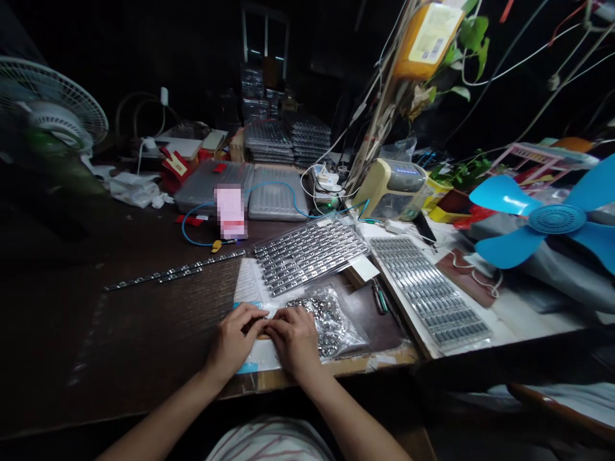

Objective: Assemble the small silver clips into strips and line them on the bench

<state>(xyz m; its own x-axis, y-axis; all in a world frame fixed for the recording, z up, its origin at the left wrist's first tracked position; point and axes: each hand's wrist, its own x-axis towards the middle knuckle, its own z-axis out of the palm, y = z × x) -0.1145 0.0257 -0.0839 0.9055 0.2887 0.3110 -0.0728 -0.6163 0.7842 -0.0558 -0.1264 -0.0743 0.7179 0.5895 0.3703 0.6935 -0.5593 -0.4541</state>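
I am leaning both forearms over the near edge of the desk, and my left hand and right hand are meeting above a white sheet at that edge, left of the near right corner. My thumbs and fingers are bending in towards each other, tips close together about a small piece, but my own fingers are hiding most of it, so I cannot tell whether either hand is gripping it or only touching it. A clear bag of small metal parts is lying just beside my right hand, towards the near right corner. Beyond my fingers, rows of metal strips are slanting across the desk, and to their left a long strip is lying with a shorter strip near it. A green tool is lying near the right edge, and past that edge more rows of metal pieces are resting. Towards the far edge a blue cable is curling over flat plastic trays, while a blue fan is showing well off to the right
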